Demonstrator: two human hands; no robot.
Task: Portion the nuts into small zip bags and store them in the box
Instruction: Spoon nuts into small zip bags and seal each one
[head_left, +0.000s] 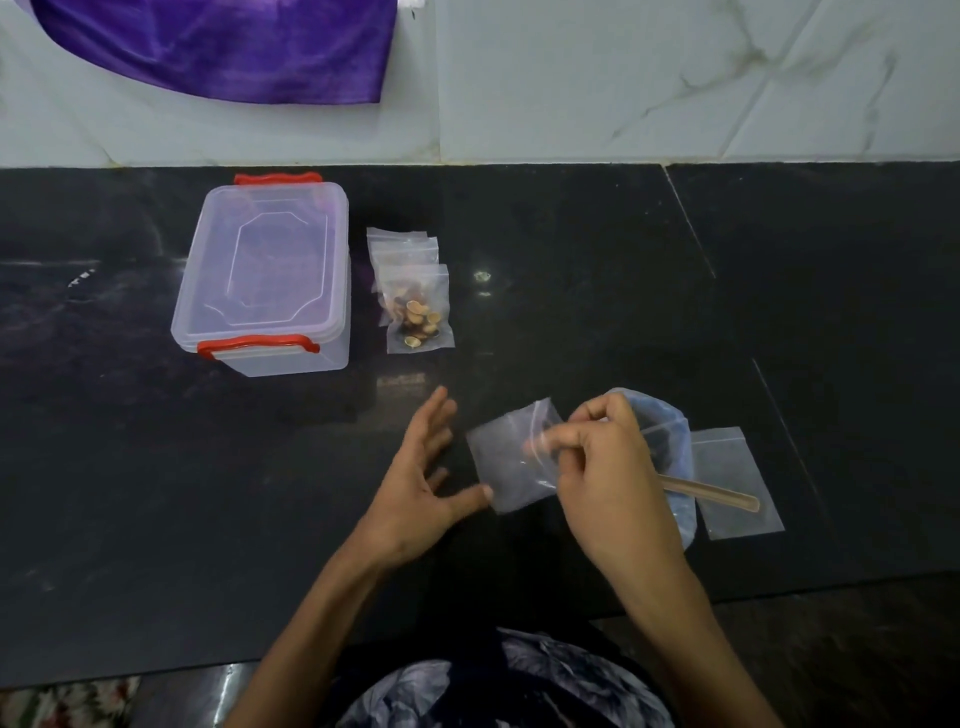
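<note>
Progress: judging as early to midway; one filled zip bag (420, 318) lying at the 11 o'clock position from the hands, just right of the box (265, 275), overlapping a small stack of further bags (402, 247) behind it whose contents cannot be made out.
Box: standing closed at 10 o'clock on the bench (571, 249), lid on, red clips at near and far ends; no bags visible inside through the clear wall.
Bag in work: an empty zip bag (511, 457) being held just above the bench at centre, no nuts inside yet.
Nut supply: blue bowl (670, 431) sitting at 3 o'clock, mostly hidden behind the right hand; contents not showing clearly; wooden spoon (711, 491) resting in it, handle pointing toward 4 o'clock.
Spare bag: one more empty bag (737, 483) lying flat just right of the bowl, under the spoon handle.
Remaining: filling and sealing this bag and the spare, opening the box, loading all bags, closing it.
Left hand (421, 478): spreading open, fingers straight, thumb tip touching the lower corner of the empty zip bag.
Right hand (602, 457): curling, pinching the bag's upper edge between thumb and fingers, apparently working the zip mouth.
</note>
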